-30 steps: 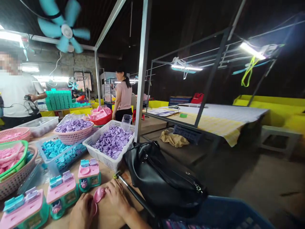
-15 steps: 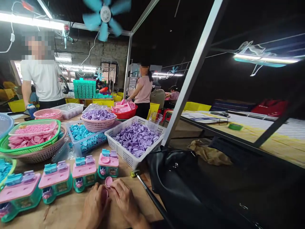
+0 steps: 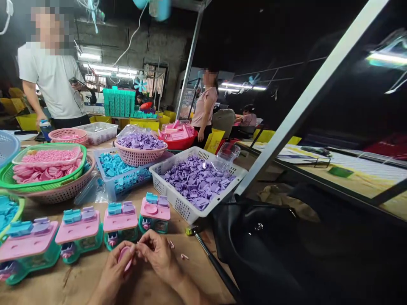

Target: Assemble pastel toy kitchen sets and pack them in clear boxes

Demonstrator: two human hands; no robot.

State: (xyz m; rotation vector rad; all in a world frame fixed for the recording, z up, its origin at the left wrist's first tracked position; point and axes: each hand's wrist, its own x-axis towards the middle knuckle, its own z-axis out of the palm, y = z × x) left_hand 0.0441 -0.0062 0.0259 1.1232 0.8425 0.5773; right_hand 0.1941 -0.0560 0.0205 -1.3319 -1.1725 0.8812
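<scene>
My left hand (image 3: pixel 112 271) and my right hand (image 3: pixel 157 254) meet low at the middle of the wooden table (image 3: pixel 79 284), both pinching a small pink round plastic part (image 3: pixel 124 256). Just beyond my fingers stands a row of pink-topped teal toy units (image 3: pixel 121 224) with blue and purple pieces on top. Two tiny pale bits (image 3: pixel 184 256) lie on the table right of my right hand.
A white basket of purple parts (image 3: pixel 197 180), a blue tray of teal parts (image 3: pixel 122 176), pink baskets (image 3: pixel 140 148) and a green basket of pink parts (image 3: pixel 44 167) crowd the table. A black bag (image 3: pixel 270 250) and a screwdriver (image 3: pixel 213 262) lie at right. Two people stand behind.
The camera has swung left and down. My hands stay together on the pink part, turning it slightly; two small bits now lie beside my right hand.
</scene>
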